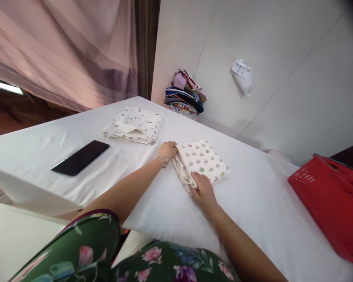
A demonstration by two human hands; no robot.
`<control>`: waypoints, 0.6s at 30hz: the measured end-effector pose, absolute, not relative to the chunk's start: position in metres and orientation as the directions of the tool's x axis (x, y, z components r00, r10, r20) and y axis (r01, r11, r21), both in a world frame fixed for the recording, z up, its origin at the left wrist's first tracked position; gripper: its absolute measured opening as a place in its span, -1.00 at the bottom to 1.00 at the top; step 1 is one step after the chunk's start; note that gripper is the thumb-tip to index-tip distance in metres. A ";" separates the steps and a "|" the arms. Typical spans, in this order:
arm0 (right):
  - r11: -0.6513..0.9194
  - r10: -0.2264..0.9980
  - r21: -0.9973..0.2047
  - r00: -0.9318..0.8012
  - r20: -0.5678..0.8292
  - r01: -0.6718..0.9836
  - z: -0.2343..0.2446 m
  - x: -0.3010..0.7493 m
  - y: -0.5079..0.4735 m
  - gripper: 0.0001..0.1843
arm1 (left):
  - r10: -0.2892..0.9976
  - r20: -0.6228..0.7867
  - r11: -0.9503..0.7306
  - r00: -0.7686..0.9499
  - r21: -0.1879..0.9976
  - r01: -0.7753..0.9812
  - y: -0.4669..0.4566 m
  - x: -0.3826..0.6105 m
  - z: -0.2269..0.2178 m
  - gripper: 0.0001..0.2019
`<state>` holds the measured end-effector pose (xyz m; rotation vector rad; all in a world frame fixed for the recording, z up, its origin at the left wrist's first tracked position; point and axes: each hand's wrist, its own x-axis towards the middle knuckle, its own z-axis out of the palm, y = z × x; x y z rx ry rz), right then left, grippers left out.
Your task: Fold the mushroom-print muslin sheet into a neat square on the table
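Note:
A folded white cloth [204, 158] with small grey, green and yellow prints lies on the white-covered table [247, 188], its layered folds facing me. My left hand [168, 150], with a bracelet at the wrist, holds the cloth's left corner; its fingertips are partly hidden. At the near corner, my right hand [204, 188] grips the layers, fingers on top and thumb at the folded edge. Left of my left hand rests a second folded white cloth [141, 121] with small dark prints, apart from both hands.
A black phone [80, 157] lies on the table's left part. Behind the table's far edge is a stack of folded clothes [184, 94] by the wall. At the right edge stands a red plastic basket [329, 199]. A pink curtain [85, 47] hangs at the back left.

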<state>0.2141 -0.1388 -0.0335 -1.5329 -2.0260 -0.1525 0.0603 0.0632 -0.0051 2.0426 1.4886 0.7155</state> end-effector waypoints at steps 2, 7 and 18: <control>0.350 0.843 -0.222 -0.203 0.497 0.910 -0.036 0.215 -0.140 -0.52 | 0.966 0.069 -0.229 0.251 0.683 0.693 0.075 0.056 -0.005 -0.72; 0.350 0.848 -0.209 -0.215 0.484 0.913 -0.039 0.215 -0.142 -0.56 | 0.956 -0.006 -0.200 0.292 0.716 0.668 0.088 0.046 -0.011 -0.77; 0.378 0.794 -0.218 -0.194 0.576 0.900 -0.036 0.210 -0.143 -0.54 | 0.887 0.269 -0.428 0.376 0.784 0.450 0.064 0.029 -0.029 -0.43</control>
